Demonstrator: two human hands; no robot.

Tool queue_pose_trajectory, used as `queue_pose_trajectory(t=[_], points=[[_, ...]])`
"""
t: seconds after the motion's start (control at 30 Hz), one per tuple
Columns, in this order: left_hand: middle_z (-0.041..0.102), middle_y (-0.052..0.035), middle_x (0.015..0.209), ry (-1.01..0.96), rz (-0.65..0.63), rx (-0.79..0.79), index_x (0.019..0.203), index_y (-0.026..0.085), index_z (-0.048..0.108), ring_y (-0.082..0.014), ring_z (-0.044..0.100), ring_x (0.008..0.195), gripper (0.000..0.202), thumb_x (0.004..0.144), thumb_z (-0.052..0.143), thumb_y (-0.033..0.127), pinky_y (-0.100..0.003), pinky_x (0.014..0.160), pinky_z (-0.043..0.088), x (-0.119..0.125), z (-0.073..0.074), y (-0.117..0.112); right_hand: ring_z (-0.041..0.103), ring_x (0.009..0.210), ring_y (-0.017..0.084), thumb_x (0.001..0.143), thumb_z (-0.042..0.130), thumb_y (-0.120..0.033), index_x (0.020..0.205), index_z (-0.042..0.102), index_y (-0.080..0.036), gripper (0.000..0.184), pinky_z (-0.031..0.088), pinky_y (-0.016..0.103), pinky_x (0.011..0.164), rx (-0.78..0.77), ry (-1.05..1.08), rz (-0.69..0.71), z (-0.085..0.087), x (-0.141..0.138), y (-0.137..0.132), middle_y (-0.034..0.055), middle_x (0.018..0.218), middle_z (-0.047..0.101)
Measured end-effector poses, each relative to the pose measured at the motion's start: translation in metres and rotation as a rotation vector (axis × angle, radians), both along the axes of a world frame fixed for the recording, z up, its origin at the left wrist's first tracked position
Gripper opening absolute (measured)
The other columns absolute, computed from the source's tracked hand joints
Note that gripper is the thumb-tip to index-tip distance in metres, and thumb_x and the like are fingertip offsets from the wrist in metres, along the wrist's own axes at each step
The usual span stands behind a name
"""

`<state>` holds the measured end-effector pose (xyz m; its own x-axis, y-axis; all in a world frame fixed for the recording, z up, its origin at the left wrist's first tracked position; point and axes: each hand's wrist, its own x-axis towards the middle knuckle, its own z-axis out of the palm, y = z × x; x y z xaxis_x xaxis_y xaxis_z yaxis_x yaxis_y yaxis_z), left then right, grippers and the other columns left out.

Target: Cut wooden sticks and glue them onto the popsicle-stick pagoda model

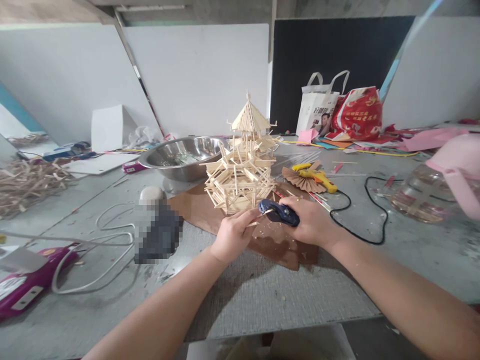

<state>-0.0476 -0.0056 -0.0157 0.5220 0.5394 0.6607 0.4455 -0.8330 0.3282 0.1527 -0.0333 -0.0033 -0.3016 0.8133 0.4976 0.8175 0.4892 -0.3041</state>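
Note:
My left hand (231, 236) is closed, pinching a thin wooden stick (253, 223) just in front of the stick model. In my right hand (313, 220) is a dark blue hand cutter (285, 214), its head at the left fingertips and the stick. Whether its jaws touch the stick is too small to tell. Behind both hands stands a pagoda-shaped model of pale wooden sticks (240, 182), with a pointed roof on top. Under the model and hands lies a brown sheet (277, 252), strewn with small wood bits.
A steel basin (157, 162) sits left of the model. On the right are a yellow glue gun (322, 180) with a black cord and a clear, pink-lidded jug (420, 200). At left lie a purple power strip (41, 287), a pale cable (131, 245) and a stick pile (33, 180).

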Motion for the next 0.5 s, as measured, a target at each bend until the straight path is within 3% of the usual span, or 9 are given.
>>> queue_pose_trajectory(t=[0.23,0.5], points=[[0.063,-0.0031,0.076,0.013,-0.007,0.057,0.088,0.016,0.059,-0.0097,0.059,0.069,0.024,0.073,0.044,0.007,-0.018,0.060,0.048,-0.0009,-0.0015,0.0009,0.058,0.078,0.020,0.066,0.051,-0.034,0.087,0.051,-0.020,0.025,0.040,0.027,0.064,-0.016,-0.056,-0.020,-0.0001,0.0026,0.0011,0.0047,0.085,0.061],[0.062,-0.0031,0.070,0.030,0.003,0.065,0.095,0.014,0.059,-0.0100,0.059,0.062,0.029,0.073,0.042,0.008,-0.019,0.056,0.047,0.0000,-0.0024,-0.0011,0.058,0.073,0.020,0.064,0.051,-0.033,0.084,0.050,-0.020,0.024,0.038,0.026,0.060,-0.050,-0.081,-0.044,0.0029,0.0029,0.0009,0.0046,0.081,0.062]])
